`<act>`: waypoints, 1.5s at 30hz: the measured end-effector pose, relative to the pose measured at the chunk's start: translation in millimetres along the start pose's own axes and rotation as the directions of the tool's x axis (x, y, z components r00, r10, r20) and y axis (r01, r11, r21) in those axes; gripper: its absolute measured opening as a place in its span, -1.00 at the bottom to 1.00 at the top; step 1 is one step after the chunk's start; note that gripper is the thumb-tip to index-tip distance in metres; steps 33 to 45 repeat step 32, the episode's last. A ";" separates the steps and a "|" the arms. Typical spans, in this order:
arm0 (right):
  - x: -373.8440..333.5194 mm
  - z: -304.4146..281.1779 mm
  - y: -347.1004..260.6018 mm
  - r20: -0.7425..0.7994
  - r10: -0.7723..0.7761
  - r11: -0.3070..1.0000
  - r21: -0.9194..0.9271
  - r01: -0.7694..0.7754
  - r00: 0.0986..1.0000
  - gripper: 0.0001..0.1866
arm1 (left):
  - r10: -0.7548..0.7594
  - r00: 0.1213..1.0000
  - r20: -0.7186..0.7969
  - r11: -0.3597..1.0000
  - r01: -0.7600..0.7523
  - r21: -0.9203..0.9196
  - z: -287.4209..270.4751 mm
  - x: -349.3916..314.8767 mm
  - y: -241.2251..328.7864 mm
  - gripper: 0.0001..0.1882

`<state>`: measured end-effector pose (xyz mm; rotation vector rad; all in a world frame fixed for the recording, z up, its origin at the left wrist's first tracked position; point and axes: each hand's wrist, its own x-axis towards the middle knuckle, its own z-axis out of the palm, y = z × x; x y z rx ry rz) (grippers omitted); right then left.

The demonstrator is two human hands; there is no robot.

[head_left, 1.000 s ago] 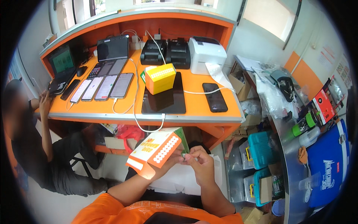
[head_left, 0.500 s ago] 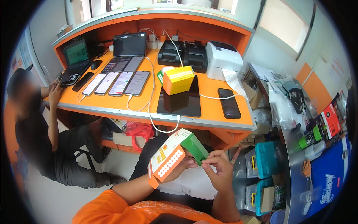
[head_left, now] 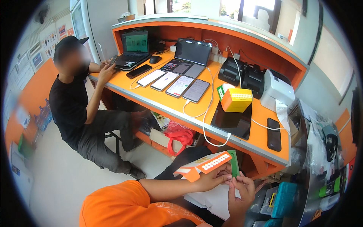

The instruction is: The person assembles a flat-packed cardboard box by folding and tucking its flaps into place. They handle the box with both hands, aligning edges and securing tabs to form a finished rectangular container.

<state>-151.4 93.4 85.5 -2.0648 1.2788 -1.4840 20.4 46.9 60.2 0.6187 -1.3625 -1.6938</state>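
Observation:
Over my lap I hold a partly folded cardboard box (head_left: 212,163), orange and white outside with a row of white scalloped shapes and a green inside. My left hand (head_left: 212,179) reaches under and into it, fingers closed on the cardboard near the green end. The thumb and fingers of my right hand (head_left: 242,193) pinch the lower tip of the green flap (head_left: 235,163). Both hands nearly meet there, and the box hides part of the left fingers. White flat sheets (head_left: 207,200) lie on my lap below the hands.
Ahead stands an orange desk (head_left: 151,96) bearing several phones (head_left: 179,86), a laptop (head_left: 135,49), a tablet (head_left: 231,123) with a yellow-and-orange box (head_left: 237,100) on it, and a white printer (head_left: 278,89). White cables hang over its edge. A person (head_left: 72,92) sits left. Teal cases (head_left: 284,198) stand right.
My view has swung left, so the desk sits further right and the seated person shows more fully. The box has tilted, and its white printed face is now mostly out of sight.

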 end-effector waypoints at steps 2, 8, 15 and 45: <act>0.1 5.8 -2.0 0.009 -0.008 1.000 -0.021 0.009 1.000 -0.73 | -0.023 0.998 -0.063 0.998 0.019 -0.062 -3.0 -0.6 1.2 -0.71; -4.3 0.3 -3.7 0.154 0.034 0.996 0.080 -0.047 0.988 -0.78 | -0.091 0.994 -0.052 0.970 0.100 0.221 -10.7 -2.3 8.9 -0.59; 1.4 -35.5 36.2 -0.016 0.157 0.953 0.265 -0.147 0.987 -0.82 | -0.376 0.857 0.352 0.673 -0.009 0.740 -21.1 -31.7 26.8 -0.56; 19.0 -38.3 32.5 0.398 -0.016 0.937 0.327 -0.126 0.917 -0.61 | -0.474 0.533 0.701 0.673 -0.295 0.679 -1.5 -36.9 48.1 -0.37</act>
